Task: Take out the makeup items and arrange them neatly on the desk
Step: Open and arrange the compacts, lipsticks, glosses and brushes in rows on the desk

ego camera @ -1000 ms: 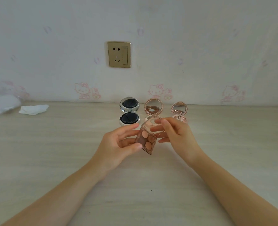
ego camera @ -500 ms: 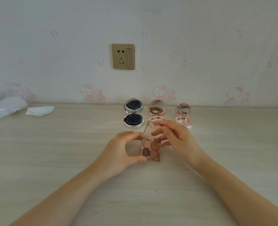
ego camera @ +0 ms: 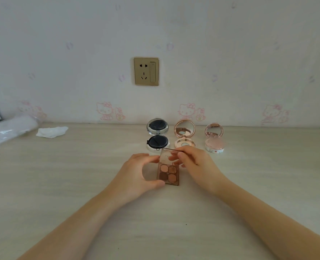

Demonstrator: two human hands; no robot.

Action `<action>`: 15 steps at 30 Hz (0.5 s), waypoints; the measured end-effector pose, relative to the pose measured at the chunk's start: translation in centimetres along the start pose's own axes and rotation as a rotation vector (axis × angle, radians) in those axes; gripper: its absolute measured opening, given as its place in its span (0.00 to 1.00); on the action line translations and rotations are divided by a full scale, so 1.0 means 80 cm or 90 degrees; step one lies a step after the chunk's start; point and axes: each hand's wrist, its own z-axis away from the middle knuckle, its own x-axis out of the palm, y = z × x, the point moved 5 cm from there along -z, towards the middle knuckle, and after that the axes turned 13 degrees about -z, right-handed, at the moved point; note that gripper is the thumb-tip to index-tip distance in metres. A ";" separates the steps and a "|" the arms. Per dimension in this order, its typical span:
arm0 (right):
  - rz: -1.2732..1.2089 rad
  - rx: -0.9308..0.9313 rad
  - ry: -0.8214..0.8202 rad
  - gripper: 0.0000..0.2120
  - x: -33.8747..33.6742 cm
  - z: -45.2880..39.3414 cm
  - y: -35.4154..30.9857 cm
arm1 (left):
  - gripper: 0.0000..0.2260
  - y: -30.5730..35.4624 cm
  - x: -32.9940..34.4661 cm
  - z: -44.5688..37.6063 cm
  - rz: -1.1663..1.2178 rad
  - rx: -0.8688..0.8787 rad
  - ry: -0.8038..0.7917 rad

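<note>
In the head view, an open eyeshadow palette [ego camera: 168, 174] sits on the desk [ego camera: 61, 184] between both hands. The left hand [ego camera: 136, 175] pinches its left edge, thumb at the near corner, fingers curled at the hinge. The right hand [ego camera: 196, 164] pinches the raised clear lid [ego camera: 167, 155] by its top edge. Behind stand three open compacts: silver-black [ego camera: 157, 136], rose-gold [ego camera: 184, 135], pink [ego camera: 214, 139].

The desk [ego camera: 61, 184] looks like pale matt wood grain. On it, the eyeshadow palette [ego camera: 168, 174] has a clear glossy plastic lid and shimmery powder pans. Behind the palette, one compact [ego camera: 157, 136] is shiny chrome with a dark matt puff; two compacts [ego camera: 184, 136] [ego camera: 214, 139] show glossy rose-gold rims and mirrors. Far left of the palette lie crumpled white tissue [ego camera: 51, 131] and filmy plastic wrap [ego camera: 7, 131].
</note>
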 end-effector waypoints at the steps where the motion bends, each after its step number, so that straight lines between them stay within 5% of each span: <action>1: 0.009 0.006 -0.001 0.09 0.004 -0.005 0.001 | 0.32 -0.005 -0.001 -0.001 -0.001 -0.010 -0.001; 9: 0.061 0.052 -0.051 0.09 0.030 -0.044 -0.005 | 0.41 -0.030 0.003 -0.007 0.019 -0.063 0.004; 15: 0.168 0.048 -0.044 0.08 0.034 -0.054 -0.009 | 0.30 -0.025 0.000 -0.010 0.017 -0.050 0.011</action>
